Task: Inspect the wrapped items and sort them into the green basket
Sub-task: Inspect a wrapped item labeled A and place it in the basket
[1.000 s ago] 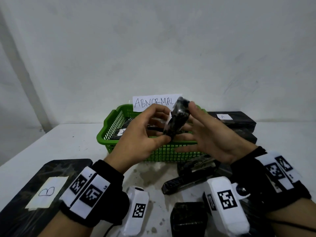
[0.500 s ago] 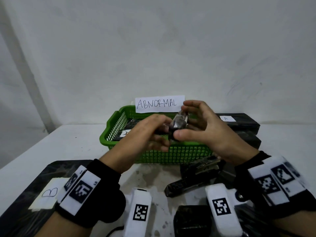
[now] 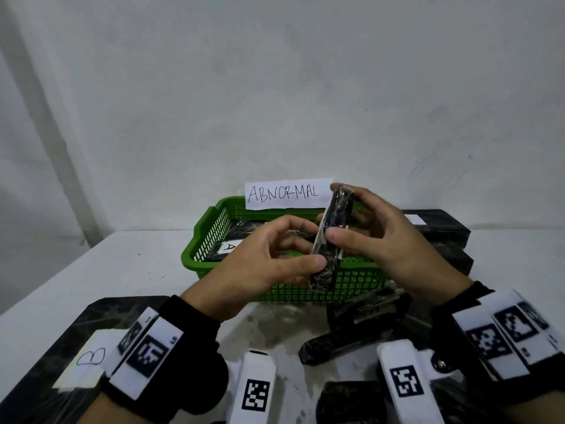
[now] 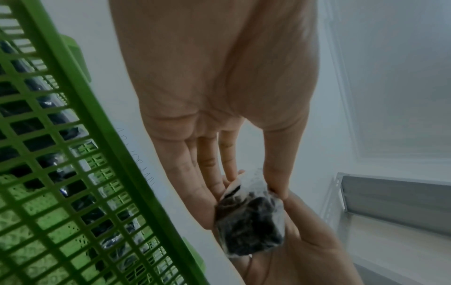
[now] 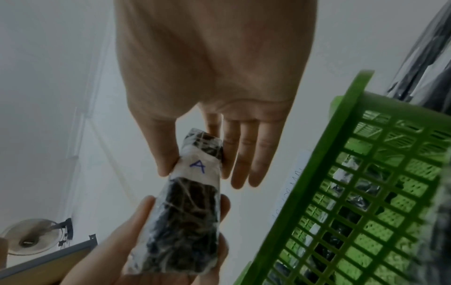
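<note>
A long black item in clear wrap (image 3: 331, 237) stands nearly upright in the air just in front of the green basket (image 3: 211, 237). My left hand (image 3: 315, 244) pinches its lower end between thumb and fingers. My right hand (image 3: 339, 215) pinches the upper part, thumb in front and fingers behind. In the right wrist view the wrapped item (image 5: 190, 212) carries a white label marked "A", with the right thumb beside it. In the left wrist view the wrapped item (image 4: 251, 225) shows end-on next to the basket's wall (image 4: 73, 135).
A paper sign reading ABNORMAL (image 3: 287, 194) stands at the basket's back rim, and wrapped black items lie inside. A flat black slab labelled B (image 3: 61, 347) lies at the front left. Several wrapped black items (image 3: 351, 341) lie at the front right, and black boxes (image 3: 437, 224) are stacked behind them.
Both hands have turned the wrapped item: tilted a second ago, then end-on to me, now nearly upright. It stays in front of the basket.
</note>
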Motion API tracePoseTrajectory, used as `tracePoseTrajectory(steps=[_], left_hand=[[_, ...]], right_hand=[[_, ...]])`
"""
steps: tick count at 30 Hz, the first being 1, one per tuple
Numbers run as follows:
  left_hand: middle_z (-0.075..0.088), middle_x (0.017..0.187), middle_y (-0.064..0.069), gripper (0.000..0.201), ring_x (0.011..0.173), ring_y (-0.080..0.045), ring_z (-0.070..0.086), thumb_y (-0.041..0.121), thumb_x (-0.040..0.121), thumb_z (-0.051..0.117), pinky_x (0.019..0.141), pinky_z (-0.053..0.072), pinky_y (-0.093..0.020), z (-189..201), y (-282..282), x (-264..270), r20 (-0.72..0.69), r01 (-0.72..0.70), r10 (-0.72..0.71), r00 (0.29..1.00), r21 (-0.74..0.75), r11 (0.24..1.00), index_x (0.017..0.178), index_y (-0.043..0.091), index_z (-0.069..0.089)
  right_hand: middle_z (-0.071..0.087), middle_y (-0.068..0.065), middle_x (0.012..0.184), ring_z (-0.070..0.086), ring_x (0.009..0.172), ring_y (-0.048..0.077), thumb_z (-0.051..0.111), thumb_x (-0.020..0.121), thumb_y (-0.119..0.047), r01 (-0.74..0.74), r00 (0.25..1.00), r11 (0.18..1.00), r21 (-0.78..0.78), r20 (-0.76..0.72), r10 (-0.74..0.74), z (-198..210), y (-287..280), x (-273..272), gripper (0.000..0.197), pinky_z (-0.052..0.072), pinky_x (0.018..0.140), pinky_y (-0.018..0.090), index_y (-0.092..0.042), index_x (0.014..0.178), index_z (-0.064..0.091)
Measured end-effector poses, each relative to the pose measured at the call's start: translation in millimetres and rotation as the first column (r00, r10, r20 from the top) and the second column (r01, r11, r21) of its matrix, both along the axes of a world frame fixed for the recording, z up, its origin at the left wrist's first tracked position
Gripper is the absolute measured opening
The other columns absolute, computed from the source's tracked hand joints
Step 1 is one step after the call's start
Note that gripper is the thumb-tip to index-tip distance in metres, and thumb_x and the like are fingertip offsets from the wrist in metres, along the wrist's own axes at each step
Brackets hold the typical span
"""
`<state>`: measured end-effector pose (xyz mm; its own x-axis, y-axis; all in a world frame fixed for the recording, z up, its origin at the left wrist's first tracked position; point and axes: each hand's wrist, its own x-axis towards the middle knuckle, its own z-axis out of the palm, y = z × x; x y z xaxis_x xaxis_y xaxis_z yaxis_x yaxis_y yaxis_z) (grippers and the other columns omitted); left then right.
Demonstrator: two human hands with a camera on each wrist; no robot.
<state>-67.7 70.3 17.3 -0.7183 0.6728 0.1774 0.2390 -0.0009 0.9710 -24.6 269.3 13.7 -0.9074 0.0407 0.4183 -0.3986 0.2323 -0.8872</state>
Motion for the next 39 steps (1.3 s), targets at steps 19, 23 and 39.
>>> tracePoseTrajectory(steps=[19, 23, 39], left_hand=[[0.071, 0.092, 0.002, 0.028, 0.080, -0.006, 0.065, 0.013, 0.090, 0.068, 0.064, 0.050, -0.014, 1, -2, -2, -0.081, -0.017, 0.011, 0.997, -0.076, 0.997, 0.118, 0.013, 0.064], [0.073, 0.106, 0.006, 0.038, 0.090, -0.010, 0.069, 0.007, 0.085, 0.075, 0.079, 0.055, -0.021, -7, -2, -9, -0.196, -0.086, 0.065, 0.978, -0.101, 0.991, 0.118, 0.023, 0.063], [0.068, 0.111, 0.010, 0.041, 0.104, -0.013, 0.066, 0.012, 0.082, 0.077, 0.090, 0.056, -0.042, -4, 0, -9, -0.467, -0.158, 0.153, 0.871, 0.030, 0.987, 0.117, 0.028, 0.062]], right_hand=[[0.072, 0.006, 0.114, 0.074, 0.095, 0.031, 0.079, 0.067, -0.036, 0.068, 0.997, 0.998, -0.010, 0.029, -0.067, -3, -2, -1, 0.061, 0.063, 0.076, 0.050, -0.021, 0.122, 0.056], [0.074, -0.001, 0.109, 0.074, 0.091, 0.018, 0.066, 0.078, -0.039, -0.018, 0.998, 0.995, -0.094, 0.055, 0.023, 5, 0, 4, 0.053, 0.063, 0.075, 0.038, -0.022, 0.128, 0.058], [0.069, 0.019, 0.127, 0.065, 0.118, 0.038, 0.079, 0.051, -0.079, -0.272, 0.861, 0.920, -0.283, 0.355, 0.364, 13, -4, 8, 0.092, 0.058, 0.094, 0.041, -0.028, 0.126, 0.068]])
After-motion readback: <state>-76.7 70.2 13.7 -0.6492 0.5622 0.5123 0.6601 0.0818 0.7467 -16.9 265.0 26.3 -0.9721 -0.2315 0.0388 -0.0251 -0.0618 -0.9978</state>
